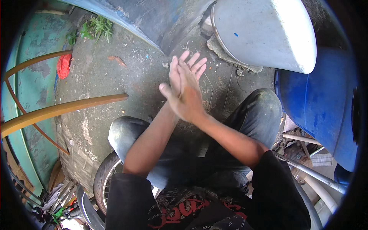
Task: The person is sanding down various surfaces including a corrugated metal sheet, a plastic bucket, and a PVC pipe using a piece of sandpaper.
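Observation:
Both hands are raised over the concrete floor, one laid across the other. My right hand (187, 96) lies on top, its palm down and its thumb spread. Beneath it is my left hand (174, 75), partly hidden, with its fingers stretched out past the other's. No object shows between them. Below the hands are my knees in faded jeans (258, 109). A few thin wires or sticks (228, 90) lie on the floor beside the hands.
A grey-white rounded container (253, 31) stands ahead right, by a blue plastic drum (319, 106). Wooden legs (66, 107) reach in from the left, near a red plastic bag (63, 66). A tyre (100, 178) is beside my left knee; metal tubes (313, 172) are at right.

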Available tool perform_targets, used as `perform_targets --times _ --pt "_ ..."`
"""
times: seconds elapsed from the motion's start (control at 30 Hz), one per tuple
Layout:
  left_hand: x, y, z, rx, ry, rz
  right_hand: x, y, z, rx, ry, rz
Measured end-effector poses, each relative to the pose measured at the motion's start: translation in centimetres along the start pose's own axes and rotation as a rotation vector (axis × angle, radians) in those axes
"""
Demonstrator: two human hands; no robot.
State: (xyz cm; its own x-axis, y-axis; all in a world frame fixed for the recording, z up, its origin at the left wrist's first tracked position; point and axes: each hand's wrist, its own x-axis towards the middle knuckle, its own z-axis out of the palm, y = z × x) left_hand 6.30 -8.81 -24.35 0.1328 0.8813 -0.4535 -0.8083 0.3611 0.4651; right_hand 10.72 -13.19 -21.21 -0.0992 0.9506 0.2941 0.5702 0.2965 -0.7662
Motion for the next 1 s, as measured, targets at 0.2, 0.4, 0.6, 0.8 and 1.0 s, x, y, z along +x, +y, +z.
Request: perform_targets --times 0.2,0.4,0.6,0.8,1.0 --pt "1.8 -1.0 -0.5 0.037 -0.072 0.192 3.9 0.0 -2.7 0.517 -0.241 0.475" --pt "2.1 1.4 -1.3 0.003 0.389 0.241 6.7 2.3 -5.3 0.46 0.339 0.164" --pt "-3.1 0.5 -0.5 0.242 0.214 0.044 -0.3 1.1 -0.5 0.291 -0.362 0.259" --pt "-0.8 1.8 0.6 0.157 0.117 0.117 2.2 0.2 -0.9 0.432 -0.225 0.345" --pt "0.9 2.6 -0.9 -0.101 0.301 0.129 5.5 0.2 -3.8 0.627 -0.114 0.325"
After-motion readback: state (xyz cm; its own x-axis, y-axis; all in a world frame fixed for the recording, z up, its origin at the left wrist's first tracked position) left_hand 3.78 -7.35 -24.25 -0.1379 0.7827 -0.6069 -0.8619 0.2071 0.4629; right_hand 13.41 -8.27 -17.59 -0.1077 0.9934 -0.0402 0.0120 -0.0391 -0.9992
